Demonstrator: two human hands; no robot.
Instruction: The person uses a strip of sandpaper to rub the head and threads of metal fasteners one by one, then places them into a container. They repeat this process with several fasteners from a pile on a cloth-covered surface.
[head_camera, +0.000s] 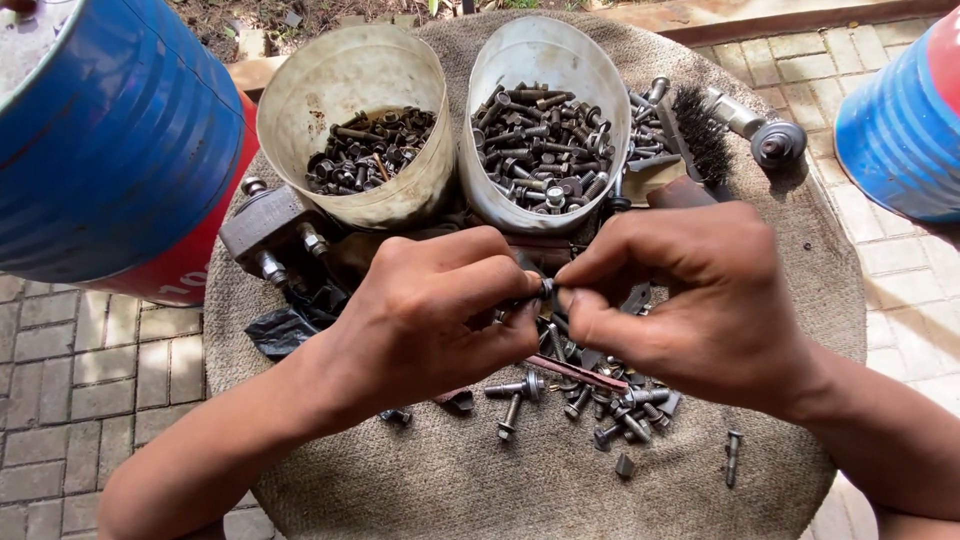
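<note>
Head view: left hand (430, 320) and right hand (690, 300) meeting fingertip to fingertip above the desk (460, 480), both pinched shut on one small bolt (547, 291) between them. Two pale tubs (350, 80) behind, each holding dark bolts and nuts. Loose pile of bolts (600, 400) under the hands, too many to count. Two blue drums (110, 130) at the sides.

Left hand (435, 315) and right hand (690, 300) meeting, fingertips pinched together
</note>
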